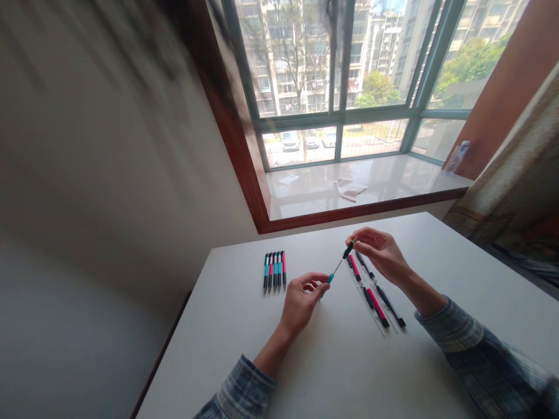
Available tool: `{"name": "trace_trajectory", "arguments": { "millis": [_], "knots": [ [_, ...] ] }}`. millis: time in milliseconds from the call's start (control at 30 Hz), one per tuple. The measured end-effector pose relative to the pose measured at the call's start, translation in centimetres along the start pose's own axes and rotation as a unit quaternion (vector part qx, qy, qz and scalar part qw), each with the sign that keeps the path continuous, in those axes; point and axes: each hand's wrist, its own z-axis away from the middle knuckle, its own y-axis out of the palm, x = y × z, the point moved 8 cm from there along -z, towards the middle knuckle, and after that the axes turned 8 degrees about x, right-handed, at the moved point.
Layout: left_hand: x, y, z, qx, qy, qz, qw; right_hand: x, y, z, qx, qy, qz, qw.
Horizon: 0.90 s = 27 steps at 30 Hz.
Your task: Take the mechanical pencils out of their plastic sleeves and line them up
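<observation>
A broad window is standing beyond the white counter, which is spreading out beneath my arms. My right forearm, in its plaid sleeve, is coming in from the lower right and reaching farther across than the left; my left forearm is slanting up from the bottom edge, its cuff sitting below the wrist. Both of my hands are hovering over the middle of the counter, near each other but apart. My right hand is arching over from above, thumb and fingertips closing narrowly on a black pen piece. My left hand is lying lower, its fingers curling while thumb and forefinger are pinching a teal barrel. Five assembled pens, teal and red, are lying in a row left of my hands, tips pointing toward me. Loose red barrels and black pen parts are lying below my right hand. A thin rod is bridging the two pieces I am holding.
</observation>
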Motion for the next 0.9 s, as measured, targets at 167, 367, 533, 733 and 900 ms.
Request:
{"name": "trace_trajectory", "arguments": {
  "millis": [167, 367, 533, 733, 900],
  "knots": [
    [-0.3, 0.0, 0.0, -0.002, -0.007, 0.003, 1.000, -0.4, 0.7, 0.2, 0.021, 0.028, 0.000, 0.999],
    [-0.7, 0.0, 0.0, -0.005, 0.002, 0.004, 1.000, -0.2, 1.1, 0.4, 0.038, 0.037, 0.017, 0.998],
    [-1.3, 0.2, -0.1, -0.003, 0.013, 0.008, 1.000, -0.6, 2.4, 0.4, 0.074, 0.061, 0.007, 0.995],
    [-1.4, 0.2, -0.3, -0.007, 0.014, 0.007, 1.000, -1.1, 3.2, 0.5, 0.096, 0.078, -0.007, 0.992],
    [-1.1, 0.2, -0.4, -0.008, 0.011, 0.019, 1.000, -1.3, 2.9, 0.4, 0.099, 0.076, 0.010, 0.992]
  ]
}}
